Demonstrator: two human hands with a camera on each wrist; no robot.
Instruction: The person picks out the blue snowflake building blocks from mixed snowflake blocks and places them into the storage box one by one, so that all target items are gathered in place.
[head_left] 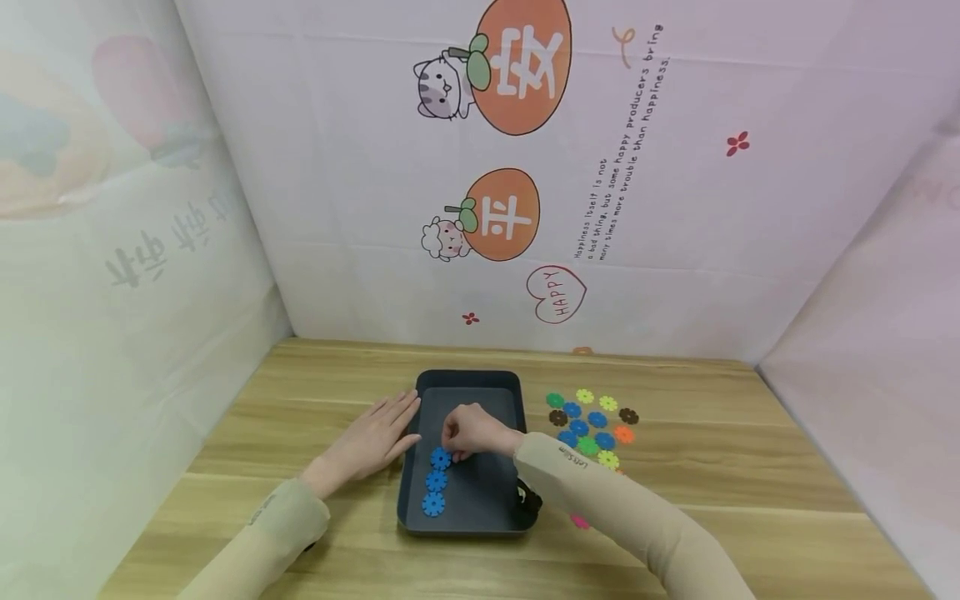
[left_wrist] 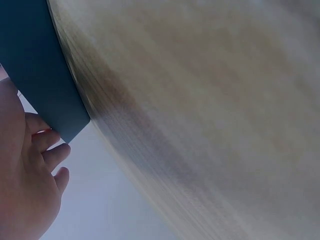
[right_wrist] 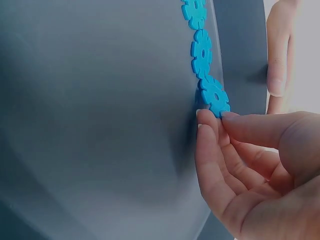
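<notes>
A dark grey tray (head_left: 483,492) rests on the wooden table. Along its left side, three blue notched discs, shaped like snowflake building pieces, stand in a row: a near disc (head_left: 432,504), a middle disc (head_left: 436,481) and a far disc (head_left: 441,458). My right hand (head_left: 476,429) reaches over the tray and pinches the edge of the far blue disc (right_wrist: 215,94) between thumb and fingertips. In the right wrist view this disc touches the middle one (right_wrist: 201,54). My left hand (head_left: 378,437) lies with straight fingers against the tray's left rim, holding nothing.
Right of the tray lie loose notched discs: several blue discs (head_left: 578,427), green, yellow, brown and orange ones, and a pink disc (head_left: 580,521) partly under my right sleeve. A small black object (head_left: 528,502) shows at the tray's right rim. Printed cloth walls (head_left: 360,208) enclose the table.
</notes>
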